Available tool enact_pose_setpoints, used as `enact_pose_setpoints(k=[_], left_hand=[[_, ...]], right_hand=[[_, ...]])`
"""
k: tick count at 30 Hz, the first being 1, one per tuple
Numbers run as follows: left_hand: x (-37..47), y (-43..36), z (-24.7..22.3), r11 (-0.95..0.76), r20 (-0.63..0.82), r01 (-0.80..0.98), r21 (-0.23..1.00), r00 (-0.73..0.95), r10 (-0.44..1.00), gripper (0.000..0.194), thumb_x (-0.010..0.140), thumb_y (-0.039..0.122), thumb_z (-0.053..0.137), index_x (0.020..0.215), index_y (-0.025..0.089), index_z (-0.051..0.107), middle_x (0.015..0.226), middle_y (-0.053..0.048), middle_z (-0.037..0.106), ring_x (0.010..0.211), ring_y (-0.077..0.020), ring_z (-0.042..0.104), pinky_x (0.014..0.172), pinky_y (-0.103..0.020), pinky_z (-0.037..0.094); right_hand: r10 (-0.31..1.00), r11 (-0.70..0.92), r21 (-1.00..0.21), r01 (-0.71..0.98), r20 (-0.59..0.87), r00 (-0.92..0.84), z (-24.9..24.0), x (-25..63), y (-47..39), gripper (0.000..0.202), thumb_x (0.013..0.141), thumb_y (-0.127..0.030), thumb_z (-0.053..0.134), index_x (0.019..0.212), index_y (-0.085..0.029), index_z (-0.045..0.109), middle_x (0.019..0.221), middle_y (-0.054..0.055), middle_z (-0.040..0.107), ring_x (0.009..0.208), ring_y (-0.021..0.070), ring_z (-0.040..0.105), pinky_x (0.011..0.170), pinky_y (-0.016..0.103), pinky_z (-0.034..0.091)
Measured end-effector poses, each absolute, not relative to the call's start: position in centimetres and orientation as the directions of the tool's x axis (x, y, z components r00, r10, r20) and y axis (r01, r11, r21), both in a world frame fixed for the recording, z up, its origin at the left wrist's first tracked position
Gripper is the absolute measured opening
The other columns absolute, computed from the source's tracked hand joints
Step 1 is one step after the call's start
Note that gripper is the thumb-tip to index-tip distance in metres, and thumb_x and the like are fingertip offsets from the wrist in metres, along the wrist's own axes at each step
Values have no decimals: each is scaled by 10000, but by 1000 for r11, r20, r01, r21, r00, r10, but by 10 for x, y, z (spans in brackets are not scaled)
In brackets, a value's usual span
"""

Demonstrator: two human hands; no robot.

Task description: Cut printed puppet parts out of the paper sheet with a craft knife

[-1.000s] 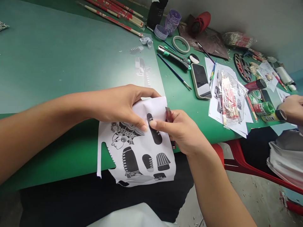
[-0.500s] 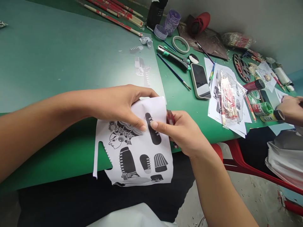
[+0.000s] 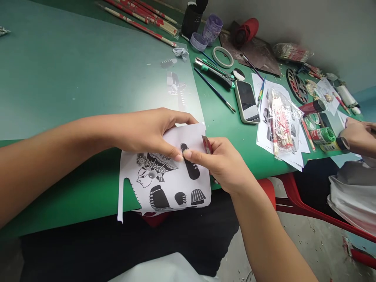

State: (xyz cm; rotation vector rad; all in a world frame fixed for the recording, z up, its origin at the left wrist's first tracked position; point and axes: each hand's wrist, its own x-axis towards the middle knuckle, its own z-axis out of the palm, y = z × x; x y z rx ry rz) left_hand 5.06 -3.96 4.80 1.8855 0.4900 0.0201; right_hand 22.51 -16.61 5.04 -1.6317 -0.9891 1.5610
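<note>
Printed paper point(image 3: 173, 176), one sheet. Left hand point(image 3: 160, 131) arched over top, clamped on it; right hand point(image 3: 226, 162), thumb extended, pinching edge plus one red tool point(image 3: 207, 145).

We can read no words, brands or numbers here. On the green jar point(image 3: 326, 135) we make out a red label patch with pale marks, and in the clear packet point(image 3: 283, 119) red-and-white markings, both too small and blurred to decipher.

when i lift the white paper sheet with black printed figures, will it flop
The sheet will probably flop: its lower edge curves. The narrow white strip on its left may tear easily, attached only at top.
</note>
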Motion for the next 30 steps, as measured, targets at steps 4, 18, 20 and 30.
enact_pose_setpoints(k=[4, 18, 20, 30], left_hand=[[50, -40, 48, -343, -193, 321, 883, 913, 359, 578, 754, 394, 804, 1288, 272, 621, 949, 32, 709, 765, -148, 665, 673, -219, 469], [50, -41, 52, -163, -277, 345, 924, 901, 334, 502, 746, 338, 809, 1201, 241, 617, 943, 4, 762, 708, -169, 727, 538, -205, 526], [50, -41, 53, -189, -277, 354, 916, 899, 339, 496, 745, 331, 801, 1196, 235, 618, 972, -4, 761, 732, -175, 731, 537, -201, 523], [51, -44, 37, -492, -8, 303, 816, 857, 515, 643, 741, 495, 759, 1283, 327, 458, 1292, -40, 575, 984, -228, 627, 773, -330, 505]], right_hand=[[861, -507, -861, 44, -508, -16, 50, 226, -165, 317, 675, -437, 870, 789, -176, 730, 705, 14, 674, 658, 168, 636, 592, 275, 495], [849, -528, -849, -27, -527, -29, 50, 230, -165, 298, 671, -416, 881, 788, -190, 726, 753, 13, 728, 702, 173, 684, 641, 273, 555], [853, -521, -853, -31, -521, -28, 49, 230, -165, 302, 677, -414, 879, 821, -194, 732, 757, 10, 729, 702, 174, 685, 645, 276, 558], [844, -534, -844, -57, -536, 35, 50, 234, -165, 341, 664, -464, 878, 762, -192, 698, 752, 18, 714, 664, 172, 663, 611, 285, 550]])
